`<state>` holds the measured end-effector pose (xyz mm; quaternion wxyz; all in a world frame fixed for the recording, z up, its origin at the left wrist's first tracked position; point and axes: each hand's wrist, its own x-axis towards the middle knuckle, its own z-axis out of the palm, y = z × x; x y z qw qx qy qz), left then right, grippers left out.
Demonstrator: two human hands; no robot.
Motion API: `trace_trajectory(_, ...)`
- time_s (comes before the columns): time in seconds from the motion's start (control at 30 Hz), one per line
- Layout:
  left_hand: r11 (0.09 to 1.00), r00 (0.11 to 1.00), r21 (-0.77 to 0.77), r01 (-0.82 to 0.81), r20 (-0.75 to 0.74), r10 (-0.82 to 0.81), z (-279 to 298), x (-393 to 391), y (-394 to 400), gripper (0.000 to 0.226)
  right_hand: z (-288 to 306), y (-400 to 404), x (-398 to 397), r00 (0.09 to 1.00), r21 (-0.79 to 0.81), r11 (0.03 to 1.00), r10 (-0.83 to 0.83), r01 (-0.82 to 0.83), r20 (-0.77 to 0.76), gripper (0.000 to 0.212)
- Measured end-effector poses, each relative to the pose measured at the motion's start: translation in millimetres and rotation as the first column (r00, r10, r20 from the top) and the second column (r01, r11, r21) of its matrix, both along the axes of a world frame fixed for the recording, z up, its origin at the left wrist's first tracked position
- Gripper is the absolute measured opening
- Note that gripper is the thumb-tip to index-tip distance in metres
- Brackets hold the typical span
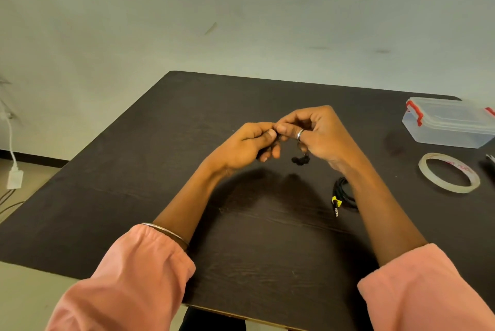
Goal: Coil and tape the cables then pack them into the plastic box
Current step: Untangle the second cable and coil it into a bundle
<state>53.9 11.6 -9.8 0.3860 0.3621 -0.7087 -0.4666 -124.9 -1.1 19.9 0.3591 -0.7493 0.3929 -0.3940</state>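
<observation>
Cable [300, 160], thin, limp and light, pinched between left hand [249, 144] and right hand [318, 134]; best held at its bunched loops

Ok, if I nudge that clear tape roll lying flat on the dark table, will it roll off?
Probably not: the clear tape roll lies flat on the dark table, so it should slide rather than roll. It looks like a thin, hollow ring, so likely light. Stood on edge, it could roll.
</observation>
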Motion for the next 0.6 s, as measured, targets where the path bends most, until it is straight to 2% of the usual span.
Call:
trace_trajectory(0.13,0.999,0.999,0.037,0.027,-0.044,-0.025,-0.4,0.7,0.3,0.038,2.7,-0.1,-7.1,0.994,-0.001,0.997,0.073,-0.073,0.076,0.009)
trace_trajectory(0.3,0.993,0.993,0.099,0.060,-0.110,-0.049,-1.1,2.7,-1.0,0.034,5.0,-3.3,-15.1,0.992,-0.059,0.997,0.053,-0.046,0.111,0.009)
trace_trajectory(0.47,0.952,0.944,0.223,0.210,-0.299,-0.138,0.7,0.6,1.1,0.032,-4.8,-8.0,-16.6,0.983,-0.037,0.999,0.035,-0.029,0.178,0.020)
trace_trajectory(0.6,0.918,0.868,0.318,0.236,-0.495,-0.051,0.7,-4.9,0.7,0.032,-19.1,-10.7,-0.9,0.971,-0.043,0.998,-0.036,0.048,0.236,0.025)
